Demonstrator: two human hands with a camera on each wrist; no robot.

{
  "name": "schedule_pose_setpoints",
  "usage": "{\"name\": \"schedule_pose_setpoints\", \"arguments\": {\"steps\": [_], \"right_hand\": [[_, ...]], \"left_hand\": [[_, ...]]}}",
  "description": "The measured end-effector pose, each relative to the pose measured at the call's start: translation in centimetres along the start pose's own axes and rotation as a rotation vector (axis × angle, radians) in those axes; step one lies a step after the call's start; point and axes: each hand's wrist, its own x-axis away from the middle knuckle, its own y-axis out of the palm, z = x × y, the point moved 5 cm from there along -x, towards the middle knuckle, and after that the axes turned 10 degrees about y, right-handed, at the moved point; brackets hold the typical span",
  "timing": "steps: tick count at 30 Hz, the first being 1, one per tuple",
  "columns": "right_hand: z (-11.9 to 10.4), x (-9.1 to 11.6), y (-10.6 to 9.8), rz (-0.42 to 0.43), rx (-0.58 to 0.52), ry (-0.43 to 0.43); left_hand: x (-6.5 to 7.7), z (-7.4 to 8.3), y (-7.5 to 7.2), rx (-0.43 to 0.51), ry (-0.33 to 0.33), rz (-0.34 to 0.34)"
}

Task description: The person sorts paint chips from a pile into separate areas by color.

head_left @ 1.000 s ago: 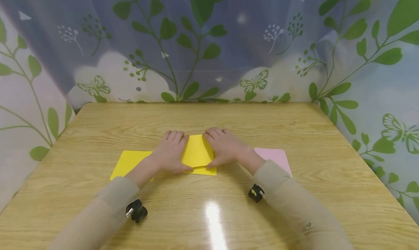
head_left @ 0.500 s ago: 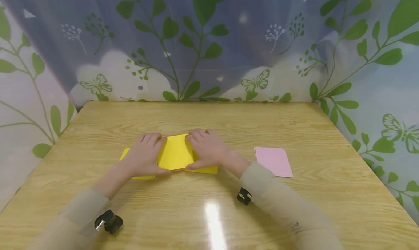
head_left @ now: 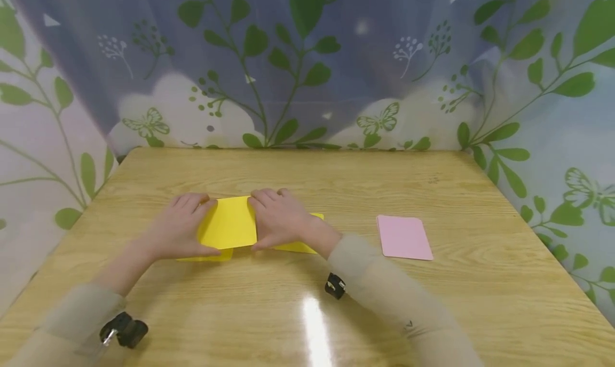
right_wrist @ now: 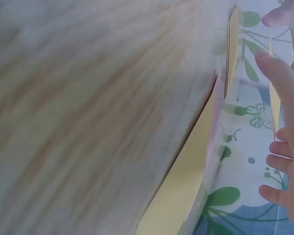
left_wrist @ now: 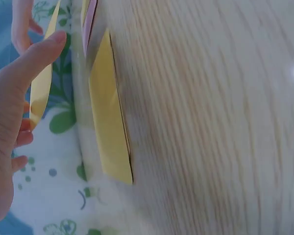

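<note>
One leaf-print backdrop [head_left: 336, 47] fills the top half of frame. Below it, wood-grain table [head_left: 355, 180], glare streak low centre.

Two beige sleeves come in: left sleeve [head_left: 62, 324] from lower left, right sleeve [head_left: 399, 297] from lower right.

Left hand [head_left: 178, 228], left of centre: thumb on near edge, fingers at far edge, gripping the left side of a yellow sheet [head_left: 230, 223]. Right hand [head_left: 281, 217], near centre: same grip, right side. Sheet is centre-left, off the table, slightly bowed in the left wrist view. One layer or several, can't tell.

Under it, centre-left: left pile [head_left: 225, 255], yellow, mostly hidden from head view. Left wrist view shows layered edges and a gap below the sheet. Mid-frame, under the right hand: middle pile [head_left: 300, 248], yellow face, pink edge [right_wrist: 213, 127] peeking out in right wrist view. Pink square [head_left: 405, 238] flat, right of centre, well apart.

Smallest: black mounts at left wrist [head_left: 126, 330] and right wrist [head_left: 335, 286].

Risks, my read: edge-only grip, so squeezing inward could buckle or crease it. Uneven release would land it skewed. A low right wrist could drag the middle pile; a low left thumb could shove the left pile.
</note>
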Motion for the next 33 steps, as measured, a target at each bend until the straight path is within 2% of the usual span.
{"name": "schedule_pose_setpoints", "arguments": {"steps": [6,9,14,17,23,30,33], "right_hand": [[-1.6,-0.8,0.4,-0.005,-0.032,-0.019],[-2.2,-1.2,0.6,-0.017,-0.040,-0.018],[-3.2,-1.8,1.2,-0.054,-0.045,-0.005],[-3.6,-2.0,1.6,-0.091,-0.055,0.006],[-4.5,-2.6,2.2,-0.144,-0.033,0.011],[-5.3,-3.0,2.3,-0.274,-0.037,0.046],[-5.4,-3.1,2.4,-0.304,-0.050,0.058]], "left_hand": [[1.5,-0.8,-0.4,0.044,0.000,-0.045],[1.9,-1.2,-0.3,0.058,-0.014,-0.096],[2.1,-1.7,-0.1,0.121,-0.076,-0.195],[2.2,-1.9,0.2,0.147,-0.097,-0.231],[2.4,-2.2,0.4,0.164,-0.090,-0.258],[2.6,-2.3,1.1,0.201,-0.140,-0.361],[2.7,-2.3,1.5,0.205,-0.147,-0.385]]}}
